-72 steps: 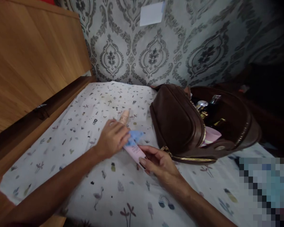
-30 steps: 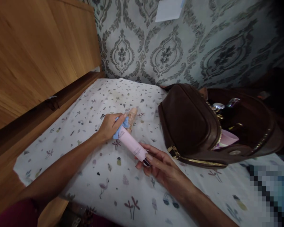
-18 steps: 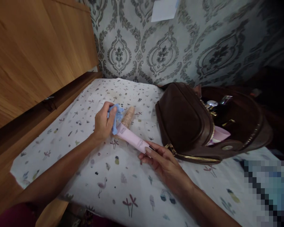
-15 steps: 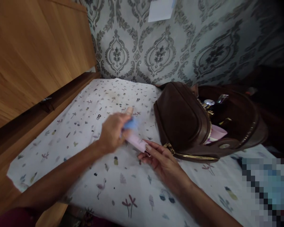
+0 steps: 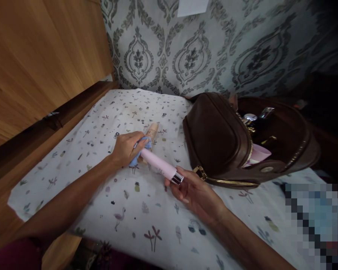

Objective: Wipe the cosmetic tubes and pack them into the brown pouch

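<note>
A slim pink tube (image 5: 159,164) with a silver band at its near end slants between my hands above the printed cover. My right hand (image 5: 197,191) grips the silver end, with fingers curled round it. My left hand (image 5: 127,150) is closed on a blue cloth (image 5: 135,159), which presses against the tube's far end and partly hides it. Just beyond the left hand lies a beige tube (image 5: 153,130), its lower part behind the cloth and the pink tube.
To the right sits an open brown bag (image 5: 216,131) with gold zips; a pink item (image 5: 260,153) and shiny objects show inside. A white printed cover (image 5: 124,217) spreads under everything. Wooden furniture (image 5: 50,48) stands left, and a patterned wall (image 5: 163,45) rises behind.
My left hand and the blue cloth have shifted slightly left and down, baring more of the beige tube. My right fingers have moved so the pink tube's silver end shows.
</note>
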A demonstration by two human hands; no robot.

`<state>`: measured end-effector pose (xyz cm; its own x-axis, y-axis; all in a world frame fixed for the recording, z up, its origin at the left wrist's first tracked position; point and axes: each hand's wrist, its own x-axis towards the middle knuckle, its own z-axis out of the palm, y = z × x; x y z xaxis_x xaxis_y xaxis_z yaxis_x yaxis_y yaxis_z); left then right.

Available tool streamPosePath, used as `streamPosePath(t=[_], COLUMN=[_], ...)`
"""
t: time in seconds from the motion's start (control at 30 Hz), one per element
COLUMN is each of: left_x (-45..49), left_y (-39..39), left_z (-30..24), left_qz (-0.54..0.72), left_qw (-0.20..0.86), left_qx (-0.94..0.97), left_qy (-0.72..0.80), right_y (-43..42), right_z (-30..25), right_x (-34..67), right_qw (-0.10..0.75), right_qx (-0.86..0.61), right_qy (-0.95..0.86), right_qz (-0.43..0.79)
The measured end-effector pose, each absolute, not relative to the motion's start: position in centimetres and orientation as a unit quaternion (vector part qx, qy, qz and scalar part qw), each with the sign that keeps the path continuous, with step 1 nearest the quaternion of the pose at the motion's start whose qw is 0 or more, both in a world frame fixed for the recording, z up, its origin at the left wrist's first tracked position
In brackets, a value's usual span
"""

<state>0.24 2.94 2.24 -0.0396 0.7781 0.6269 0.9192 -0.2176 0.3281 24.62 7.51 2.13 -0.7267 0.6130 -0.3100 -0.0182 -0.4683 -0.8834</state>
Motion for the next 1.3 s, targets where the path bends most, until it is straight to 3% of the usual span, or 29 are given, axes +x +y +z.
streamPosePath(t=[0.1, 0.37, 0.57, 0.7, 1.03, 1.3], left_x=[0.8, 0.7, 0.7, 0.6, 0.5, 0.5], left_y=[2.9, 2.9, 3.2, 3.4, 3.3, 3.3], left_z=[2.3, 2.5, 3.0, 3.0, 2.8, 2.8], left_qz=[-0.402, -0.406, -0.423, -0.429, -0.451, -0.469], left_qw=[0.045, -0.008, -0.103, -0.160, -0.207, -0.204], left_qx=[-0.658, -0.626, -0.589, -0.569, -0.531, -0.531], left_qy=[-0.636, -0.666, -0.681, -0.683, -0.686, -0.676], right_y=[7.7, 7.7, 7.8, 8.1, 8.4, 8.2], right_z=[1.9, 0.7, 0.0, -0.3, -1.3, 0.5], right_x=[24.5, 24.7, 25.8, 26.1, 25.7, 25.9], right_qw=[0.151, 0.217, 0.271, 0.311, 0.383, 0.334], right_qx=[-0.308, -0.317, -0.265, -0.247, -0.228, -0.273], right_qy=[-0.411, -0.503, -0.763, -0.814, -0.774, -0.800], right_qz=[0.845, 0.775, 0.523, 0.423, 0.450, 0.417])
